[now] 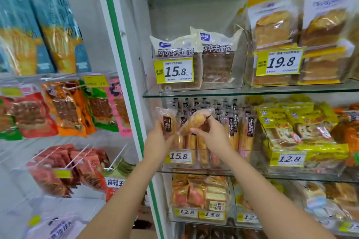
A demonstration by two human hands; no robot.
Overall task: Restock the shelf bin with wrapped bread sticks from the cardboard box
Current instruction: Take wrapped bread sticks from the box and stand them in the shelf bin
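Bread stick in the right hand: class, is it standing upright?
No: the right hand holds its wrapped bread stick tilted, across the upright sticks in the shelf bin.

Single head cam, wide-angle; shelf edges bow toward the frame borders. It sits behind my left hand (158, 137) and right hand (211, 132), facing forward along both forearms, which enter from the bottom edge. Close range: my arms are outstretched and the hands land just below frame centre, right at the shelf bin (196, 161). Above the hands: a glass shelf (252, 89), seen almost edge-on. Left of the left hand: a green-edged upright (121, 64) and hanging snack packs (64, 108). Right of the right hand: yellow bread packs (291, 128). Below the hands: lower bins (194, 219).
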